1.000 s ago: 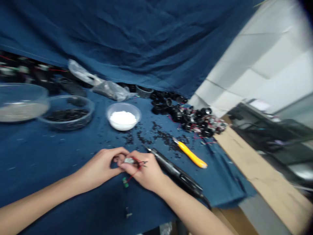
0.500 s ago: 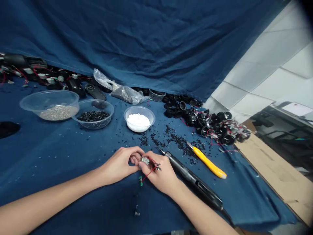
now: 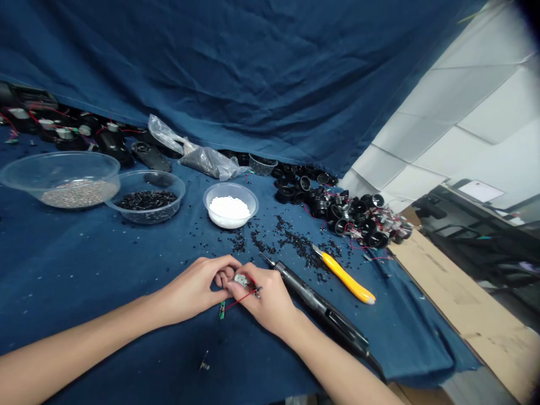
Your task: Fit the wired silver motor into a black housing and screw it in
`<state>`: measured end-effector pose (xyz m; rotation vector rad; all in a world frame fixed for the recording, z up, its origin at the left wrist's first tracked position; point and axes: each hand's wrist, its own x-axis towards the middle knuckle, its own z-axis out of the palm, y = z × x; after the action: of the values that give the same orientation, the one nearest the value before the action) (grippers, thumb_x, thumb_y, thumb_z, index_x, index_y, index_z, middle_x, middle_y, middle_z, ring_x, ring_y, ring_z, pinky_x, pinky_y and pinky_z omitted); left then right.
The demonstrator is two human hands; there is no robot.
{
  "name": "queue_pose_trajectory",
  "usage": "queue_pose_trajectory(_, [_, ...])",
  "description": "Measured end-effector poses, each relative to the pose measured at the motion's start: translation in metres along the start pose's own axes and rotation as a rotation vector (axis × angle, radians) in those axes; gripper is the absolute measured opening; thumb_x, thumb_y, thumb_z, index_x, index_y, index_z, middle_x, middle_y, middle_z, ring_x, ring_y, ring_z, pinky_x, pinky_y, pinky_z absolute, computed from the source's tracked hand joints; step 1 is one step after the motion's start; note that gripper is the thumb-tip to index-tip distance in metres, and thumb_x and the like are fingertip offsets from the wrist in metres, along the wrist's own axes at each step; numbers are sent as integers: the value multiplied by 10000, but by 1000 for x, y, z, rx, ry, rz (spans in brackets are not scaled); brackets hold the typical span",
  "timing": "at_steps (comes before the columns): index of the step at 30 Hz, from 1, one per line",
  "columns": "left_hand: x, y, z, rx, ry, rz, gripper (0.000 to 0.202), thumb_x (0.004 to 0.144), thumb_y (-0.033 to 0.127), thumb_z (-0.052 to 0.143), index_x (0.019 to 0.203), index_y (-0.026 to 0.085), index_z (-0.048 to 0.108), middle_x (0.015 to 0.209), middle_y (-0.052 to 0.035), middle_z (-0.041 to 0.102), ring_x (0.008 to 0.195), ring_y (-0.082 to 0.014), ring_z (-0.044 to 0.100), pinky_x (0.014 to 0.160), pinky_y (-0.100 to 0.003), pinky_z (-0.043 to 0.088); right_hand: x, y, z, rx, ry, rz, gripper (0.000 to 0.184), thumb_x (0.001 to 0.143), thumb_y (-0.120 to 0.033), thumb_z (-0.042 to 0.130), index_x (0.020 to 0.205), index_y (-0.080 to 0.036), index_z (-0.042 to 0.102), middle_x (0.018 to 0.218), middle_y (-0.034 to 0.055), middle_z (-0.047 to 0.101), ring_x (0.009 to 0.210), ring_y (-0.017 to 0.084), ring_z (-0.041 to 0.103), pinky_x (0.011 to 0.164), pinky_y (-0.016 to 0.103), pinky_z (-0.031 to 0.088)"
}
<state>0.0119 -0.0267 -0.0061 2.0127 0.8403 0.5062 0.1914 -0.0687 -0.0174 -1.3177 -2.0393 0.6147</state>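
Note:
My right hand [image 3: 270,295] pinches a small motor [image 3: 240,280] with a pale round end between thumb and forefinger. Curled against its left side are the fingers of my left hand [image 3: 196,288], closed on the same motor; where their tips touch it is partly hidden. Red wires run from the motor over my right fingers, and a small green circuit board [image 3: 222,310] dangles from one below my hands. Just right of my right hand lies a black electric screwdriver [image 3: 323,309], its tip pointing up and left.
A yellow-handled knife [image 3: 348,279] lies right of the screwdriver. Tiny black pieces [image 3: 295,242] are scattered behind it. Bowls hold white material [image 3: 230,208], black screws [image 3: 145,201] and silvery pieces [image 3: 78,192]. Black housings with wires [image 3: 354,214] are heaped at right.
The whole scene has shifted left in the view as the camera turned. Both hands keep hold of the motor, and the dangling circuit board has swung slightly left relative to them.

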Motion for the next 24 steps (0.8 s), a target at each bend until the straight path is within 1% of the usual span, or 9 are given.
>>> queue_pose_trajectory(4, [0, 1, 0, 43, -6, 25, 314, 788, 127, 576, 1093, 197, 596, 860, 22, 684, 786, -135, 630, 712, -208, 440, -1, 0, -2, -37, 12, -12, 189, 882, -332, 548, 801, -167, 594, 643, 4, 591, 530, 106, 508, 533, 198, 355])
queue_pose_trajectory(8, [0, 0, 2, 63, 20, 13, 317, 789, 134, 587, 1101, 189, 598, 867, 15, 691, 781, -135, 625, 719, -210, 439, -1, -1, -5, -44, 17, -8, 167, 861, -312, 564, 816, -162, 620, 645, 10, 602, 533, 107, 515, 540, 197, 369])
queue_pose_trajectory(12, [0, -1, 3, 66, 16, 11, 349, 785, 134, 591, 1129, 192, 588, 894, 9, 700, 801, -141, 631, 736, -217, 447, 0, -1, -8, -50, 36, -12, 149, 838, -290, 567, 773, -163, 610, 591, -1, 567, 493, 99, 476, 501, 195, 342])
queue_pose_trajectory(18, [2, -1, 5, 49, 21, 16, 332, 801, 166, 601, 1132, 198, 600, 839, 15, 692, 766, -134, 624, 716, -209, 440, -1, 0, -11, -56, 42, 14, 133, 821, -277, 584, 737, -175, 581, 572, -16, 542, 485, 90, 453, 506, 193, 338])
queue_pose_trajectory(20, [3, -1, 5, 44, 20, 21, 336, 798, 161, 601, 1131, 204, 608, 839, 20, 692, 756, -130, 618, 707, -204, 433, -1, 0, -11, -54, 38, 25, 138, 830, -285, 584, 745, -176, 583, 583, -16, 544, 495, 92, 460, 516, 197, 341])
queue_pose_trajectory(24, [2, 0, 5, 37, 18, 30, 324, 794, 143, 586, 1111, 203, 619, 838, 21, 687, 754, -132, 616, 709, -205, 426, -1, 0, -9, -20, 12, 43, 182, 831, -352, 636, 778, -185, 586, 615, -23, 547, 524, 95, 468, 522, 201, 333])
